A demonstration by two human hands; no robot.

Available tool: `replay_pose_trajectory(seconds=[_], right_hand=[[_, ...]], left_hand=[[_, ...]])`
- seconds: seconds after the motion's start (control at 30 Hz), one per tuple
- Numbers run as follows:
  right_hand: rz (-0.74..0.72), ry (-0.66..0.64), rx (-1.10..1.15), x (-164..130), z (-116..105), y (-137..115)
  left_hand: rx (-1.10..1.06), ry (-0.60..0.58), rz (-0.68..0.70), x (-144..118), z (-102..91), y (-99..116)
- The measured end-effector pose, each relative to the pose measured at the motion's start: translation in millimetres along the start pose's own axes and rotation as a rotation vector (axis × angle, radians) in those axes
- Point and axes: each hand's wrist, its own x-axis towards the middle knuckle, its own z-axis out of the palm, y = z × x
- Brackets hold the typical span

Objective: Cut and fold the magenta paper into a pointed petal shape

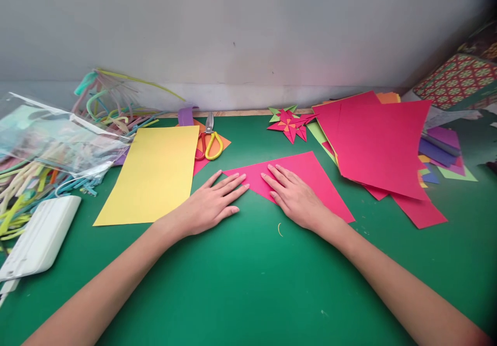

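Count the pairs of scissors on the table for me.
1: the scissors, red and yellow handled, lie behind the left hand, beside the yellow sheet. Others could be hidden under the paper stack.

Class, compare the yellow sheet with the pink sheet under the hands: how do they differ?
The yellow sheet is a rectangle lying untouched; the pink sheet looks triangular, with the left hand and right hand flat on it. Yellow lies left, pink centre. Both rest on the green table.
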Motion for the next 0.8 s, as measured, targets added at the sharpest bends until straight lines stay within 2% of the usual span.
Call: replay_pose_trajectory(seconds=[0.17,0.27,0.43,0.57,0.7,0.8], right_hand=[[0.001,-0.02,-0.003,1,-1,0],[-0.006,-0.016,0.018,0,-1,2],[0.02,-0.011,0.056,-1,-2,3],[0.025,-0.002,0.044,-2,-1,1],[0.028,-0.004,0.033,-2,-2,0],[0.032,-0.001,0.048,-2,-3,-1]], left_hand=[[0.007,-0.003,-0.05,-11,-8.0,-16],[0.012,0.021,-0.084,-13,-5.7,-15],[0.069,0.112,-0.239,-15,0.4,-13],[0.077,0.204,-0.287,-4,-2.8,-12],[0.071,0.349,-0.379,15,-6.4,-12],[0.08,0.388,-0.436,27,-9.3,-11]])
